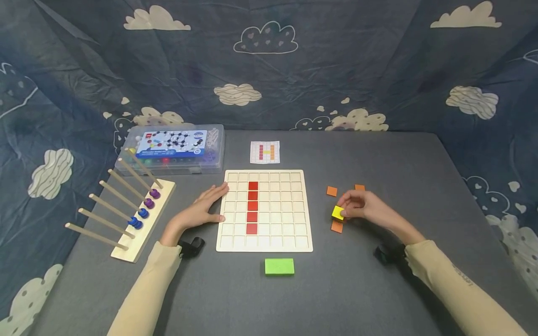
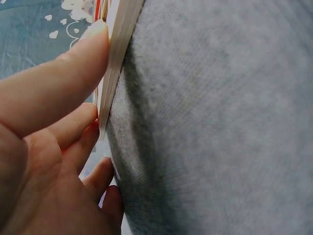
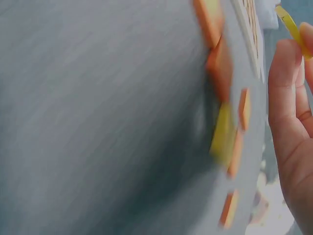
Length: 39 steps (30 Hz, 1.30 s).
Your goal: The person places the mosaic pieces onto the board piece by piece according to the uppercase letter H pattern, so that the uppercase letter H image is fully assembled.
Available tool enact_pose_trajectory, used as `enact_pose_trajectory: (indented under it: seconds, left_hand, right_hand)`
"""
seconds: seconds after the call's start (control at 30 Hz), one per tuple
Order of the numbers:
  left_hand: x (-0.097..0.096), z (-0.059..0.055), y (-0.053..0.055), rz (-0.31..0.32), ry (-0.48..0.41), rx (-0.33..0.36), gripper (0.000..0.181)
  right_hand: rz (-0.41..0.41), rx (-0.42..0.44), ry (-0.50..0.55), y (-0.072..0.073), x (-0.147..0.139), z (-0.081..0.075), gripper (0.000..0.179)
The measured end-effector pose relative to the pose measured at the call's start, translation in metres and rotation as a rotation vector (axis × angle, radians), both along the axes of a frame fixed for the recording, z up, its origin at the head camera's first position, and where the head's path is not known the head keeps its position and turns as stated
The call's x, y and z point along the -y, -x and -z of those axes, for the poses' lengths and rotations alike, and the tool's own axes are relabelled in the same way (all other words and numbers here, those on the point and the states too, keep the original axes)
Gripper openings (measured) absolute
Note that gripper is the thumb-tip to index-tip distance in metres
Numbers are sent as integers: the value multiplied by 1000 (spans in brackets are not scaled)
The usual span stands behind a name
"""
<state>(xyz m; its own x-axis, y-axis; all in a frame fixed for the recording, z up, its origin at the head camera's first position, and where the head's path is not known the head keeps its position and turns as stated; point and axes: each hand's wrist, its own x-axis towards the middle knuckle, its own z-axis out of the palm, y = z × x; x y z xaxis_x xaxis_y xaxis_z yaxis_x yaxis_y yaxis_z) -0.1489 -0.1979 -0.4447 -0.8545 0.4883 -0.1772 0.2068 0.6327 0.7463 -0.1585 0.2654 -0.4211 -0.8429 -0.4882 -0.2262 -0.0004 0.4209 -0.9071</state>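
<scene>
A pale wooden grid board [image 1: 286, 248] lies mid-table, with a column of several red square tiles [image 1: 252, 205] in its cells. My left hand [image 1: 201, 207] rests at the board's left edge, fingers stretched out and the thumb apart, touching the rim. Right of the board, my right hand [image 1: 366, 206] pinches a yellow square tile [image 1: 337, 213] between thumb and finger, raised above the table in the right wrist view. Beneath and around that hand lie several orange tiles [image 1: 331, 191]. Another yellow tile [image 3: 222, 131] lies among them, blurred in the right wrist view.
A small pattern card [image 1: 265, 152] lies behind the board. A green block [image 1: 279, 267] sits in front of it. To the left are a wooden peg stand [image 1: 130, 252] with blue and purple beads and a clear plastic kit box [image 1: 180, 166]. Cloud-printed cloth hangs behind.
</scene>
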Motion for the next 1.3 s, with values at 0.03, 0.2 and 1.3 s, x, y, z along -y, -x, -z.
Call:
enact_pose_trajectory:
  seconds: [0.03, 0.2, 1.3]
  left_hand:
    - [0, 0, 0, 0, -1, 1, 85]
    - [-1, -2, 1, 3, -4, 4, 85]
    - [1, 1, 0, 14, -12, -34, 84]
  right_hand:
    - [-3, 5, -7, 3, 6, -1, 23]
    - [-45, 22, 4, 17, 45, -4, 20]
    - [-247, -300, -267, 45, 187, 4, 13]
